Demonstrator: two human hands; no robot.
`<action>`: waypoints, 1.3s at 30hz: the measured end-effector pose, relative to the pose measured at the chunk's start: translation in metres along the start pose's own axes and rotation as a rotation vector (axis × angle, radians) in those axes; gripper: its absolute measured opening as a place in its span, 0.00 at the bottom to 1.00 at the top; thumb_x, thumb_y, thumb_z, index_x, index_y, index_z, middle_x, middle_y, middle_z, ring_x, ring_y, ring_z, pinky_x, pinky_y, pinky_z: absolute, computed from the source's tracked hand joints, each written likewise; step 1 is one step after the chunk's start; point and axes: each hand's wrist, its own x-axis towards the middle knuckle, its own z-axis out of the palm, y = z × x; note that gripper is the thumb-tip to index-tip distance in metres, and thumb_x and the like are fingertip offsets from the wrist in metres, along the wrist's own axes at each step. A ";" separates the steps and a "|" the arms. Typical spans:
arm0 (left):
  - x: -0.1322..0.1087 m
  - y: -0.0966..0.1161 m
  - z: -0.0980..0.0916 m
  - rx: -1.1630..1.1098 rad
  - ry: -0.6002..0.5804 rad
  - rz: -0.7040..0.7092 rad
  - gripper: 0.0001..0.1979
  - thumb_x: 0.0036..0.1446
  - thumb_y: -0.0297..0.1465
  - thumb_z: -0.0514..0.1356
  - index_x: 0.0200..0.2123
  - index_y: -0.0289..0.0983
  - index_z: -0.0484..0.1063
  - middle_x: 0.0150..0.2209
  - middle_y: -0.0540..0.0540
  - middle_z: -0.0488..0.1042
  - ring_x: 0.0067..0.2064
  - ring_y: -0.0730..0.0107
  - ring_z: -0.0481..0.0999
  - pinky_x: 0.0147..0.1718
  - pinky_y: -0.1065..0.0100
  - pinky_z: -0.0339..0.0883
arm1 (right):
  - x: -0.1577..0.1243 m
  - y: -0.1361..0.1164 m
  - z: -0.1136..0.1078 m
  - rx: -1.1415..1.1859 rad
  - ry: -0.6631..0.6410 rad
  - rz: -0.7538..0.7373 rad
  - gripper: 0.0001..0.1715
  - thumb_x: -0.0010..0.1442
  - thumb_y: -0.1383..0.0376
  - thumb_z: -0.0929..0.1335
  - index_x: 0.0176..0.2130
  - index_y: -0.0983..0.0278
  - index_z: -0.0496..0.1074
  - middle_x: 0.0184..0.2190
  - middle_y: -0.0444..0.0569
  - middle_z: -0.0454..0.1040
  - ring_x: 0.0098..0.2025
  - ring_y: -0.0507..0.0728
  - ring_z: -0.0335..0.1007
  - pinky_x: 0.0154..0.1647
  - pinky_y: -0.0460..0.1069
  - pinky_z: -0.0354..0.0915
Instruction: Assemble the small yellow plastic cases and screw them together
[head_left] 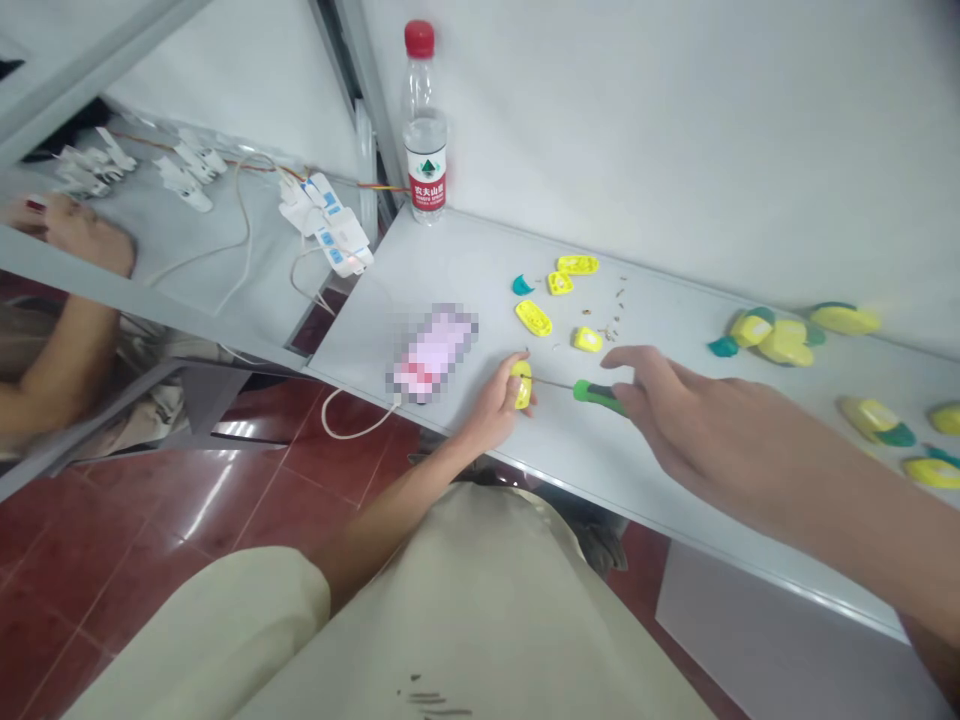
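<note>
Near the front edge of the grey table (480,270), my left hand (491,408) grips a small yellow plastic piece (523,388). My right hand (675,415) is closed round a screwdriver (592,392) with a green and black handle. The thin shaft points left, and its tip meets the yellow piece. Behind my hands lie a yellow shell half (534,318), another yellow shell (577,265), two smaller yellow parts (588,339) and a teal piece (522,285). Several tiny screws (613,325) are scattered beside them.
A water bottle (427,165) with a red cap stands at the back left. A blurred-out phone (435,355) with a white cable lies left. Several yellow and teal pieces (780,340) sit right. Beyond the frame are a power strip (334,230) and another person's hand (90,235).
</note>
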 end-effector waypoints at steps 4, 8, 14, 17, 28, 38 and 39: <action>-0.001 0.001 0.002 0.080 -0.001 0.029 0.29 0.70 0.48 0.43 0.65 0.38 0.58 0.39 0.44 0.73 0.33 0.70 0.73 0.39 0.64 0.70 | -0.001 -0.004 0.014 0.009 -0.107 0.000 0.16 0.71 0.58 0.56 0.51 0.64 0.62 0.46 0.56 0.72 0.15 0.48 0.52 0.16 0.50 0.47; -0.002 0.003 0.004 0.091 0.001 0.043 0.28 0.70 0.47 0.43 0.65 0.38 0.58 0.40 0.43 0.73 0.33 0.72 0.72 0.39 0.65 0.70 | -0.003 0.006 0.025 0.056 -0.041 0.105 0.16 0.68 0.58 0.60 0.52 0.61 0.63 0.47 0.54 0.74 0.18 0.51 0.62 0.18 0.51 0.54; -0.002 0.002 0.003 -0.010 0.033 0.035 0.32 0.68 0.48 0.49 0.68 0.39 0.52 0.50 0.39 0.74 0.34 0.75 0.74 0.38 0.68 0.72 | 0.001 0.021 0.029 0.159 0.081 0.225 0.19 0.66 0.51 0.62 0.47 0.59 0.73 0.45 0.53 0.77 0.28 0.58 0.74 0.30 0.55 0.67; -0.002 0.000 0.003 -0.049 0.024 0.041 0.31 0.67 0.47 0.51 0.68 0.40 0.53 0.54 0.38 0.73 0.38 0.73 0.75 0.38 0.68 0.74 | -0.001 0.027 0.037 0.296 -0.005 0.368 0.20 0.61 0.48 0.67 0.41 0.59 0.75 0.38 0.52 0.79 0.29 0.59 0.74 0.31 0.55 0.67; -0.005 -0.004 0.001 -0.034 0.000 0.211 0.22 0.68 0.41 0.53 0.61 0.40 0.63 0.58 0.39 0.71 0.51 0.65 0.76 0.51 0.64 0.71 | -0.025 0.020 0.057 1.098 -0.408 0.677 0.27 0.62 0.41 0.66 0.32 0.62 0.72 0.26 0.46 0.71 0.20 0.48 0.55 0.22 0.48 0.56; -0.005 -0.006 -0.003 -0.122 -0.052 0.212 0.22 0.64 0.37 0.60 0.60 0.41 0.66 0.62 0.39 0.70 0.61 0.61 0.73 0.54 0.63 0.70 | -0.045 0.022 0.094 0.923 -0.176 0.669 0.22 0.59 0.44 0.69 0.39 0.59 0.71 0.31 0.45 0.72 0.25 0.51 0.62 0.28 0.49 0.61; -0.004 -0.007 -0.003 -0.133 -0.053 0.224 0.22 0.64 0.37 0.61 0.59 0.41 0.67 0.61 0.39 0.71 0.61 0.61 0.72 0.54 0.63 0.70 | -0.046 0.021 0.094 0.929 -0.190 0.658 0.23 0.60 0.44 0.68 0.40 0.59 0.72 0.30 0.45 0.71 0.25 0.51 0.62 0.29 0.50 0.61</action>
